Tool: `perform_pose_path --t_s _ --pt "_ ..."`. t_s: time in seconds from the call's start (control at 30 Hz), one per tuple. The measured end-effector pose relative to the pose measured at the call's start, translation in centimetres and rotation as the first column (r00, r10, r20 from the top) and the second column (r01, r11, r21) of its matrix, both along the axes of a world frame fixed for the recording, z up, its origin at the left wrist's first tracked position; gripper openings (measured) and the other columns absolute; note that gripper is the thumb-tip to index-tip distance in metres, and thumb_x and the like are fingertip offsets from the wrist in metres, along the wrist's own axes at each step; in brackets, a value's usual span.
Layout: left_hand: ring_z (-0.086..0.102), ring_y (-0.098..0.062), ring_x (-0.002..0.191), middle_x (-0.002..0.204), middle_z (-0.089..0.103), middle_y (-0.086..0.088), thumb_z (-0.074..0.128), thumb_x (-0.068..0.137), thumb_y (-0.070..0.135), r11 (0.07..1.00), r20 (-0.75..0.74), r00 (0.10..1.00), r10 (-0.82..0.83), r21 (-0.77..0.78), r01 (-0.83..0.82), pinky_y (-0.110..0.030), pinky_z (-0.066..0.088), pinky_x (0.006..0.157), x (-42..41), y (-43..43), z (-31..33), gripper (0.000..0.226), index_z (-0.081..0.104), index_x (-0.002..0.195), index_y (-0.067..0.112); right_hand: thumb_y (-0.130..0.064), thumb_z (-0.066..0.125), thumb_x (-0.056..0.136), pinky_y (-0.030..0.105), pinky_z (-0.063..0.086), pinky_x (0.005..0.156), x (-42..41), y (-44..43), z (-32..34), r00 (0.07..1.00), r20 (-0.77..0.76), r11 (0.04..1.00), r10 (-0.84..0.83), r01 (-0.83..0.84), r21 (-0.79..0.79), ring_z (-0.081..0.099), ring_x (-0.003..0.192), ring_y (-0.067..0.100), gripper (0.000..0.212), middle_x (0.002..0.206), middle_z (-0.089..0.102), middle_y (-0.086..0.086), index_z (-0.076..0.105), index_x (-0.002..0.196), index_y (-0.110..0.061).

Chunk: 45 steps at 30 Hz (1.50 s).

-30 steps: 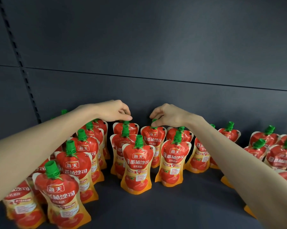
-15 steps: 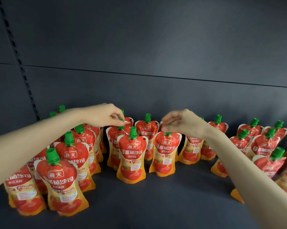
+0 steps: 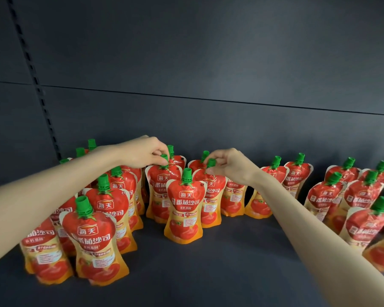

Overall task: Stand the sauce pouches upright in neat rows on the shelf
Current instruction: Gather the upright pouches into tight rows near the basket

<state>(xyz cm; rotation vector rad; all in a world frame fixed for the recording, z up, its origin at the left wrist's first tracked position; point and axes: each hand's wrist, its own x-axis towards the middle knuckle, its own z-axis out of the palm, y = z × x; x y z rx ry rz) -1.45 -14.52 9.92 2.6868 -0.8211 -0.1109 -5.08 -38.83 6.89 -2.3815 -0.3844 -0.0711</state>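
The sauce pouches (image 3: 183, 209) are bright red on top and orange at the bottom. Each one has a green cap (image 3: 186, 175) and a picture of red tomatoes low on the front. White letters run across the red part, and a small red and white badge sits above them. Little white boxes of tiny writing sit on the orange part. The shelf (image 3: 208, 273) is dark grey. The back wall (image 3: 208, 63) is dark grey too, with thin dark lines across it.

Left hand (image 3: 142, 152) pinching a pouch's green cap (image 3: 164, 159), right hand (image 3: 228, 165) pinching neighbouring cap (image 3: 211, 163), dark shelf (image 3: 208, 273)
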Motion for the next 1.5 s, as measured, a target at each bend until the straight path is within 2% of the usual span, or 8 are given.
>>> perform_pose_path --t_s 0.13,0.33,0.5,0.83,1.0,1.13,1.33,1.5 --pt "0.063 -0.011 0.103 0.113 0.068 -0.003 0.057 0.091 0.025 1.000 -0.007 1.000 -0.007 -0.012 0.007 -0.025 0.048 0.091 0.2 0.2 -0.1 0.026 0.064 0.113 0.015 -0.014 0.067 0.086 0.023 0.050 0.077 0.5 0.9 -0.1 1.000 0.007 1.000 0.021 -0.021 0.008 0.065 0.077 0.008 0.016 0.075 0.065 -0.010 0.065 0.102 -0.015" --pt "0.057 -0.014 0.115 0.124 0.061 -0.003 0.055 0.092 0.027 1.000 -0.029 1.000 -0.011 -0.009 0.011 -0.031 0.046 0.099 0.6 0.4 -0.5 0.026 0.061 0.116 0.019 -0.017 0.064 0.088 0.027 0.052 0.086 0.7 0.8 -0.4 0.998 -0.043 0.997 0.037 -0.034 0.074 0.068 0.090 0.013 0.023 0.094 0.070 0.000 0.063 0.111 -0.016" --pt "0.061 -0.012 0.106 0.118 0.065 -0.001 0.054 0.092 0.026 1.000 -0.032 0.999 -0.027 0.004 0.027 -0.030 0.048 0.095 0.5 0.4 -0.3 0.025 0.060 0.115 0.018 -0.016 0.060 0.091 0.013 0.050 0.073 0.7 0.8 -0.5 0.998 -0.042 0.995 0.044 -0.040 0.091 0.066 0.074 -0.001 0.013 0.081 0.068 -0.011 0.063 0.104 -0.018" --pt "0.065 -0.012 0.097 0.108 0.070 -0.001 0.054 0.093 0.027 0.998 -0.010 0.999 -0.047 0.027 0.048 -0.035 0.050 0.091 0.3 0.5 -0.1 0.023 0.061 0.113 0.019 -0.016 0.060 0.091 0.020 0.050 0.083 0.7 0.9 -0.5 0.999 -0.031 0.996 0.032 -0.029 0.079 0.065 0.083 0.003 0.014 0.089 0.070 -0.001 0.064 0.104 -0.015" --pt "0.064 -0.009 0.098 0.109 0.069 0.002 0.054 0.093 0.026 0.998 -0.022 0.998 -0.053 0.035 0.053 -0.029 0.050 0.090 0.3 0.6 0.0 0.025 0.061 0.115 0.018 -0.016 0.059 0.091 0.023 0.050 0.086 0.6 0.9 -0.3 0.999 -0.031 0.998 0.031 -0.029 0.063 0.065 0.083 0.004 0.013 0.091 0.070 0.001 0.064 0.103 -0.015" --pt "0.063 -0.010 0.101 0.112 0.068 0.000 0.054 0.093 0.025 0.998 -0.030 0.998 -0.053 0.032 0.054 -0.030 0.050 0.092 0.5 0.6 0.0 0.025 0.060 0.116 0.017 -0.017 0.060 0.091 0.016 0.049 0.081 0.5 1.0 -0.3 0.999 -0.028 0.998 0.015 -0.014 0.058 0.064 0.081 0.001 0.015 0.090 0.069 -0.002 0.063 0.105 -0.015" --pt "0.057 -0.014 0.115 0.128 0.059 -0.002 0.053 0.092 0.031 0.998 -0.033 0.999 -0.036 0.046 0.037 -0.033 0.046 0.099 0.8 0.7 -0.4 0.028 0.057 0.119 0.022 -0.021 0.060 0.090 0.029 0.050 0.093 0.2 1.0 -0.4 0.999 -0.047 0.998 -0.009 0.012 0.065 0.065 0.098 0.016 0.029 0.106 0.069 0.005 0.059 0.119 -0.014" --pt "0.058 -0.005 0.100 0.114 0.063 0.003 0.055 0.091 0.032 0.998 0.080 0.997 -0.003 -0.070 0.009 -0.021 0.046 0.087 -0.1 0.8 0.6 0.026 0.060 0.114 0.021 -0.020 0.065 0.087 0.023 0.050 0.088 -0.6 -0.3 0.0 0.996 0.051 0.985 -0.078 0.069 0.159 0.066 0.092 0.012 0.028 0.096 0.069 0.000 0.061 0.114 -0.014"
